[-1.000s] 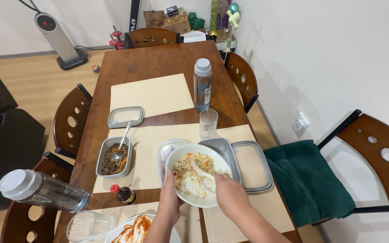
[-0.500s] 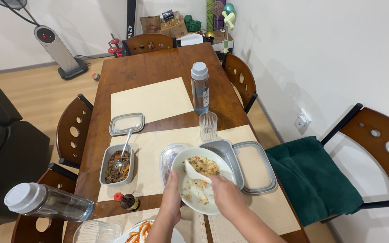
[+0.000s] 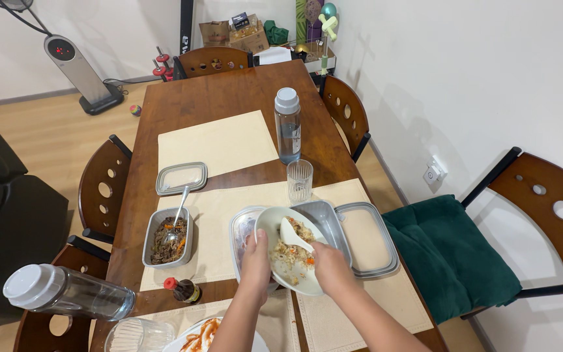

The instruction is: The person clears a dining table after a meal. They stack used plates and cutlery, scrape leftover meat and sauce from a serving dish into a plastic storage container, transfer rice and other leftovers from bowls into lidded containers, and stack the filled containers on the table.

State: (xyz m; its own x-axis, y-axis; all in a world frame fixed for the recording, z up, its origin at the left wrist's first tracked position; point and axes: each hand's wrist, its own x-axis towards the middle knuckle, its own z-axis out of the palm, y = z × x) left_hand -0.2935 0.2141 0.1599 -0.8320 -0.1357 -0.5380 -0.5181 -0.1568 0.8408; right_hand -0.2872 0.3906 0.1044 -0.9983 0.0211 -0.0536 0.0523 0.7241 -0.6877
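My left hand point(image 3: 255, 261) grips the near left rim of a white plate point(image 3: 270, 225), which is tilted up toward me over a metal container point(image 3: 327, 218). Rice with bits of vegetable point(image 3: 291, 254) lies on the plate. My right hand point(image 3: 330, 266) holds a white spoon point(image 3: 293, 233) whose bowl rests on the rice. A container lid point(image 3: 373, 238) lies just right of the metal container, on a beige placemat point(image 3: 219, 215).
A small metal container of dark food point(image 3: 167, 238) with a spoon stands at the left, its lid point(image 3: 181, 177) behind it. A glass point(image 3: 300, 180) and a water bottle point(image 3: 287, 125) stand behind the plate. A sauce bottle point(image 3: 182, 289), another bottle point(image 3: 66, 293) and a near plate point(image 3: 203, 336) are close by.
The plate went from lying flat to being tipped up over the metal container. The spoon moved onto the rice at the plate's upper part.
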